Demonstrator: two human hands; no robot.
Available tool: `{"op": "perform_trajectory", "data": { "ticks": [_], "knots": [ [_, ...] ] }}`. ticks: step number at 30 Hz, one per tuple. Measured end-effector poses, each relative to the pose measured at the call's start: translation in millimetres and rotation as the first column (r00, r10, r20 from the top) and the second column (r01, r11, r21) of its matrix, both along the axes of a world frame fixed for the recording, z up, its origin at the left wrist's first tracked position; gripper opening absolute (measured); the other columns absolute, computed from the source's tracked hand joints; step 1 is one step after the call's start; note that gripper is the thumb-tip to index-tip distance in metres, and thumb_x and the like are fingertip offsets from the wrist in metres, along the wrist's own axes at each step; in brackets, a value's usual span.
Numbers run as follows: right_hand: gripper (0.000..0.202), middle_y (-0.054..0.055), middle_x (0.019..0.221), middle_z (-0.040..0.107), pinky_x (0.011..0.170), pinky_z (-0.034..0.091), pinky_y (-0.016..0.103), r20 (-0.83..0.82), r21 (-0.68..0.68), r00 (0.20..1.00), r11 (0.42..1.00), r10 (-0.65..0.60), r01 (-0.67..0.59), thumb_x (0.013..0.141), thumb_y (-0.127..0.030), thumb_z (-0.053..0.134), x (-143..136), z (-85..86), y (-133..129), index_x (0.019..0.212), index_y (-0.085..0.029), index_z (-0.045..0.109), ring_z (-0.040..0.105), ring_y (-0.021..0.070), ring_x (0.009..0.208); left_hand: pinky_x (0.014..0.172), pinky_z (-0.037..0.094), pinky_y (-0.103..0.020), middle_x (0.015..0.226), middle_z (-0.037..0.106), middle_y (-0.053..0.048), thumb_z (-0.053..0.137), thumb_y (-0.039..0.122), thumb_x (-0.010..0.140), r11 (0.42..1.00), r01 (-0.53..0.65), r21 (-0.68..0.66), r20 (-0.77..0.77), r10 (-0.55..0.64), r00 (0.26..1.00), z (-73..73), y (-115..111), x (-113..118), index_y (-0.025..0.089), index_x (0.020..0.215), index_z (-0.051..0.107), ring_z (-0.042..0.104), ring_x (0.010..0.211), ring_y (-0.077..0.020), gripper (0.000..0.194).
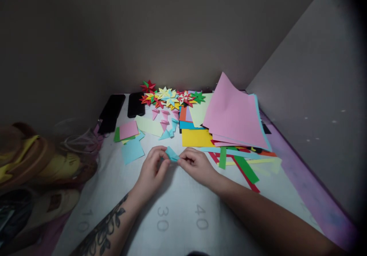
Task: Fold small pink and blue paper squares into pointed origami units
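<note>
Between my two hands is a small folded piece of light blue paper [172, 154]. My left hand [155, 168] pinches its left end between thumb and fingers. At the lower right end, the fingertips of my right hand [197, 166] are closed on the same piece. Just beyond it lie folded light blue paper pieces [166, 134] and several folded pink paper pieces [164, 124]. A square of light blue paper [133, 151] rests to the left of my left hand, close to a pink paper square [129, 129].
Folded paper stars [169, 96] are heaped along the back wall. Two dark phones [135, 105] lie at the back left. Large pink sheets [232, 114] with a raised corner cover the right side, beside cut strips [246, 168]. A bag-like item [57, 164] stands left.
</note>
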State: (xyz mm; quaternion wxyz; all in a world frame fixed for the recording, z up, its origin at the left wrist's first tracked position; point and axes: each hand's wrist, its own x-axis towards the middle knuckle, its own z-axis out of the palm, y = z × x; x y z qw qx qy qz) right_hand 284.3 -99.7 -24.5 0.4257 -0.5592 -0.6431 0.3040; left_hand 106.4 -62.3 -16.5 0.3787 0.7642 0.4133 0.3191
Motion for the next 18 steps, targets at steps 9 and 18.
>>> {"op": "perform_trajectory", "data": {
  "ticks": [9,18],
  "knots": [
    [0.019,-0.001,0.067,0.051,0.059,0.039,0.023,0.062,0.03,0.996,0.998,0.058,-0.06,0.081,-0.012,0.052,-5,-1.9,-2,0.064,-0.018,0.053,0.051,0.0121,0.065,0.051,0.034,-0.019,0.061,0.034,0.009,0.06,0.025,0.076,0.91,-0.08,-0.406,0.191,0.171,0.967,-5.5,-3,11,0.022,0.107,0.042,0.041,0.054,-0.0084,0.036],
    [0.016,-0.001,0.068,0.05,0.058,0.037,0.023,0.055,-0.015,0.997,0.998,0.06,-0.059,0.08,-0.014,0.054,-10,-0.4,-1,0.064,-0.018,0.053,0.05,0.0119,0.065,0.049,0.03,-0.019,0.055,0.037,0.01,0.064,0.025,0.072,0.878,-0.089,-0.47,0.205,0.207,0.957,5.9,-4,11,0.018,0.093,0.049,0.037,0.05,-0.0072,0.027]
  ]
}}
